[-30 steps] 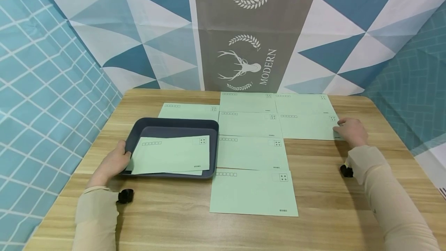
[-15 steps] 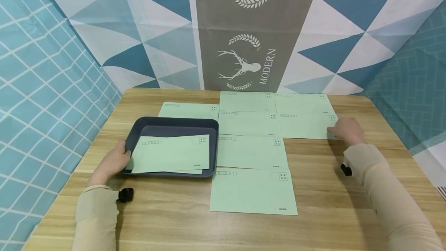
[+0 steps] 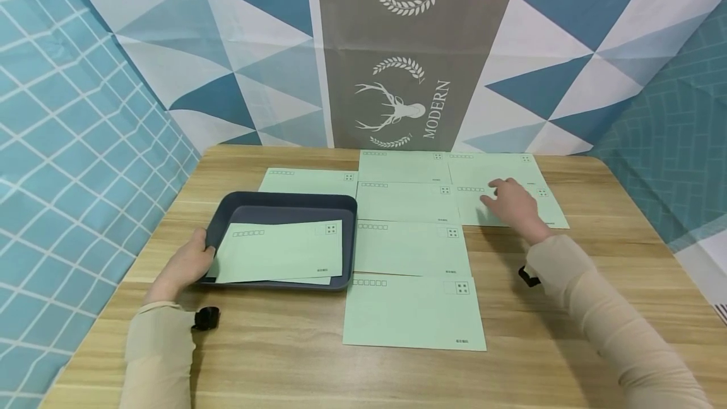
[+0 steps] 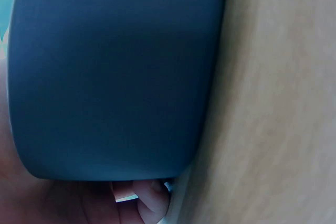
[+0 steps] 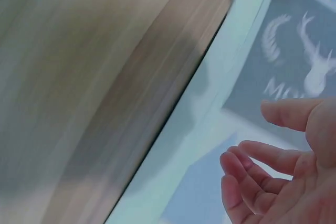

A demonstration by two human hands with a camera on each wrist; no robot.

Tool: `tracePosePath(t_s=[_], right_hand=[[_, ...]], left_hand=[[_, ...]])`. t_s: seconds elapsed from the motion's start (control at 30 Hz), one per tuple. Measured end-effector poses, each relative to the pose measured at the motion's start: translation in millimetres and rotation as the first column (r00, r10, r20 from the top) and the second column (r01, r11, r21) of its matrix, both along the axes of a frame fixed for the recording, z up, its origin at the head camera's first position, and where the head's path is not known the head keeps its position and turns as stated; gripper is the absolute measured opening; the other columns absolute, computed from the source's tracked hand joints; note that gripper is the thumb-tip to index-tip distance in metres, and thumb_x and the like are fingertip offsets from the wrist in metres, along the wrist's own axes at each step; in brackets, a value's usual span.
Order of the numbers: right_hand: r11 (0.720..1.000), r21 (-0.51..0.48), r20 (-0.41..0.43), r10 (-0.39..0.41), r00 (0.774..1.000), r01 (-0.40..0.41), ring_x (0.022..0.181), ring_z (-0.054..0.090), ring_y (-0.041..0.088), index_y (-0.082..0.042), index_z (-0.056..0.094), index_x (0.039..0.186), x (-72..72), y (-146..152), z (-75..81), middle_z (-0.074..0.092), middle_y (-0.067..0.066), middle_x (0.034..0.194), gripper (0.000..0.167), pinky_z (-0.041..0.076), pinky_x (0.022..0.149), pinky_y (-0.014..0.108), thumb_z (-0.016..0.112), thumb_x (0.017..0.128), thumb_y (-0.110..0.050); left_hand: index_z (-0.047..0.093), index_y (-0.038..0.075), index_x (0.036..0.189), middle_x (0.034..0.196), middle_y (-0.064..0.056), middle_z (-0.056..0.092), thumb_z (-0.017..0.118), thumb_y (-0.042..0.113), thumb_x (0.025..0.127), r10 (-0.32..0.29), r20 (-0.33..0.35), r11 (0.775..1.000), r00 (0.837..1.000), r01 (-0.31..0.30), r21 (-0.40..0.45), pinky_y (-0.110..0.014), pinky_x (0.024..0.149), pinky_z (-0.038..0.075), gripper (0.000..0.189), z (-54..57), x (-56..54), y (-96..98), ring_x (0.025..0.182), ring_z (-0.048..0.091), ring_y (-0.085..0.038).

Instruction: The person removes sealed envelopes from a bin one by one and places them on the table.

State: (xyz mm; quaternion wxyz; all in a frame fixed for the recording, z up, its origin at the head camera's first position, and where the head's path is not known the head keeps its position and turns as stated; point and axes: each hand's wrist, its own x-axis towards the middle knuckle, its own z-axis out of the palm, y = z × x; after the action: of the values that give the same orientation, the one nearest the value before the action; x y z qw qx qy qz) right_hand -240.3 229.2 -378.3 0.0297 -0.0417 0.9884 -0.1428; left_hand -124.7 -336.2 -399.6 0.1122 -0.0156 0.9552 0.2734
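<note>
My left hand (image 3: pixel 183 265) grips the left rim of a dark tray (image 3: pixel 284 199), its thumb over the edge. In the left wrist view the tray's outer wall fills much of the picture, with fingers (image 4: pixel 152 202) curled at its end. Light green envelopes (image 3: pixel 281 251) lie stacked inside the tray. At the right, my right hand (image 3: pixel 514 207) hangs over a green envelope (image 3: pixel 548 210), thumb apart from bent fingers. The right wrist view shows this hand (image 5: pixel 286 171) holding nothing, beyond the envelope's edge.
Several more envelopes lie face up in neat rows, from the back ones (image 3: pixel 403 166) to a front one (image 3: pixel 414 314). Another envelope (image 3: pixel 309 178) is partly hidden behind the tray. The wooden table (image 3: pixel 284 358) meets a patterned cloth backdrop (image 3: pixel 386 49).
My right hand has moved left from the right end of the envelope to over its middle; the envelope stays in place. My left hand and the tray have not moved.
</note>
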Motion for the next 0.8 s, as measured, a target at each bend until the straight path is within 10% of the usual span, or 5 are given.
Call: tracePosePath(t_s=[0.8], right_hand=[[0.940,-0.211,-0.147,0.239,0.960,-0.267,0.089,0.058,0.023,-0.006,0.059,0.117,17.1,-140,22.1,0.061,0.009,0.102,0.034,0.046,0.072,0.036,0.057,0.089,-0.024]], left_hand=[[0.020,-0.018,0.118,0.120,-0.047,0.030,0.024,0.010,0.095,-0.002,-0.002,1.000,1.000,0.002,-0.007,-0.053,0.079,0.037,0.036,-0.2,-0.5,-0.7,0.099,0.043,-0.046]])
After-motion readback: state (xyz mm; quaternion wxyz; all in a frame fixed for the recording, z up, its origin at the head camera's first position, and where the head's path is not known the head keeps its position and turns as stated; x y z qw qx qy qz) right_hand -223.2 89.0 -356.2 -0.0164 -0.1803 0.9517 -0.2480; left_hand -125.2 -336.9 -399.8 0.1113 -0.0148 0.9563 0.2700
